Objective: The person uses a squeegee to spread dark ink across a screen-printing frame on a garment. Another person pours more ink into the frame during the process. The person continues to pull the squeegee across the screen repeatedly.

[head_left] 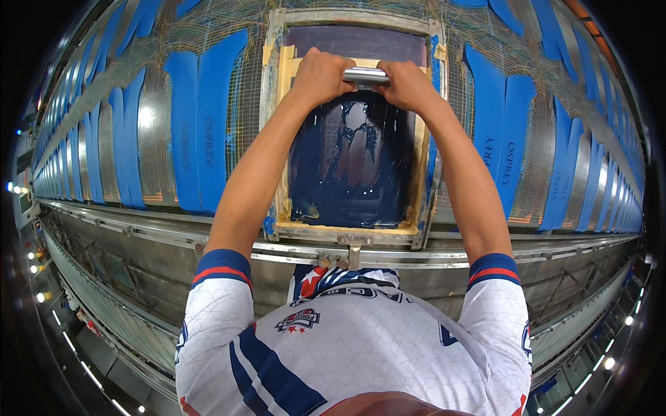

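Both hands grip a squeegee (366, 75) with a shiny metal handle near the far end of a screen printing frame (272, 132). My left hand (322, 76) is closed round its left end, my right hand (409, 84) round its right end. Dark blue ink (312, 187) coats much of the mesh on the near side of the squeegee, with a lighter patch in the middle. Yellowish tape lines the frame's inner edges. The squeegee's lower edge is mostly hidden by my hands and the ink.
The frame lies on a long metal printing table. Blue cut fabric pieces (212, 125) with dark print lie in rows on both sides, among them a pair of blue pieces (517, 132) at right. A metal rail (430, 258) runs along the near edge, with a bracket (354, 255) below the frame.
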`<state>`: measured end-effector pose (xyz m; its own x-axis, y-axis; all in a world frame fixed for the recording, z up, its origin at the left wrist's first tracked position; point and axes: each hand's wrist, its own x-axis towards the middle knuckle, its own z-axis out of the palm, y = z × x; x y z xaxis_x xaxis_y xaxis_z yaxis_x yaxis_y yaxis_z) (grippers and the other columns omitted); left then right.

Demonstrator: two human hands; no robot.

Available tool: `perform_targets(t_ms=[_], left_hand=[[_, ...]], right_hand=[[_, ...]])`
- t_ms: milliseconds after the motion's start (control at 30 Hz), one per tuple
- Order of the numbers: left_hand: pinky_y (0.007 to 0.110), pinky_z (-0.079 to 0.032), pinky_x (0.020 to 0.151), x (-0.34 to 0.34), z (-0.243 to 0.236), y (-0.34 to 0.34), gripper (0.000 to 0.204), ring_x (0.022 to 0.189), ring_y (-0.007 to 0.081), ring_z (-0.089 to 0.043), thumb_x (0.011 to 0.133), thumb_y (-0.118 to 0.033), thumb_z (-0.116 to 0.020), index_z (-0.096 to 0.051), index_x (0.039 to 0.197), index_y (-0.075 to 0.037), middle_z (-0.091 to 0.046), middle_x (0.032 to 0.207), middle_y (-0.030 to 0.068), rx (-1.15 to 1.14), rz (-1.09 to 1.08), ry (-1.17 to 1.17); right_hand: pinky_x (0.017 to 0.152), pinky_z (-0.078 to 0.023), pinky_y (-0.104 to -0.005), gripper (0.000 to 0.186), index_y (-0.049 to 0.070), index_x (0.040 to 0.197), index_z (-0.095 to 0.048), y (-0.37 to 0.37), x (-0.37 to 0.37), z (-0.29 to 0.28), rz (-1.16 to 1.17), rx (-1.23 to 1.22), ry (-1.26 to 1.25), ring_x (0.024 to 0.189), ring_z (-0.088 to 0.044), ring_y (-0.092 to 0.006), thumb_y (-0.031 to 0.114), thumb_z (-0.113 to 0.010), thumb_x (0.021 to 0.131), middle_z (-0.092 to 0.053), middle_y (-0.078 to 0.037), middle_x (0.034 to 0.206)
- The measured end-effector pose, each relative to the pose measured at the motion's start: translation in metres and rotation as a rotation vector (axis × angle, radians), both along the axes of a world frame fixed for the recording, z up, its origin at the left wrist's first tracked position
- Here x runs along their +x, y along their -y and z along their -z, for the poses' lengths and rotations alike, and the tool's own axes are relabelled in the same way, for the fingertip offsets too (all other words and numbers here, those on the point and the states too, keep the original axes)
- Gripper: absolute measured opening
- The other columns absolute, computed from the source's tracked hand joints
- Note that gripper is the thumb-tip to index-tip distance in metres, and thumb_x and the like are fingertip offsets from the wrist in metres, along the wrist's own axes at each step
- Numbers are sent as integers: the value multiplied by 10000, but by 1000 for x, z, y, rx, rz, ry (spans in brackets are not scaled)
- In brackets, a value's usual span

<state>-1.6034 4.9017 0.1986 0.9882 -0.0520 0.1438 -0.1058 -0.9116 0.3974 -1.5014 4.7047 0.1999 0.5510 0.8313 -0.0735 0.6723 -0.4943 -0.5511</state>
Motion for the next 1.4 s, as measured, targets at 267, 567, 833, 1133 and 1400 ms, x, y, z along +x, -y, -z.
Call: perform_targets(t_ms=[267, 567, 833, 1133, 1400], left_hand=[[436, -440, 738, -94, -10, 47, 161, 733, 303, -671, 704, -236, -812, -685, 741, -145, -684, 721, 76, -38, 17, 22], [391, -402, 778, -220, -14, 105, 224, 760, 222, -635, 656, -173, -846, -695, 819, -140, -671, 783, 27, -31, -10, -16], [434, -436, 758, -85, -16, 36, 229, 775, 295, -677, 710, -284, -849, -719, 851, -160, -707, 781, 64, 53, 5, -30], [426, -488, 808, -11, -5, -4, 249, 756, 323, -678, 680, -304, -874, -738, 827, -155, -708, 737, 83, -43, -68, -132], [412, -451, 771, -48, 5, 17, 209, 743, 296, -663, 690, -266, -856, -721, 810, -162, -692, 738, 65, -35, -47, 10]], right_hand=[[676, -518, -517, 177, 38, 792, -592, 44, -94, -3, -46, 142, 43, 716, -661, -413, 58, -741, 699, -649, -194, 708], [769, -463, -434, 245, 73, 858, -574, 104, -217, -7, -79, 83, 71, 849, -634, -312, 72, -765, 705, -634, -97, 821], [753, -522, -524, 200, 56, 880, -639, 36, -76, -11, -88, 22, 22, 835, -684, -405, 154, -776, 773, -694, -191, 805], [778, -533, -496, 231, 37, 957, -693, -8, -6, -8, -22, -89, -87, 862, -684, -429, 205, -765, 816, -705, -229, 850], [728, -523, -509, 166, 34, 864, -633, 13, -45, 2, -35, 90, 22, 798, -674, -431, 105, -742, 761, -677, -226, 776]])
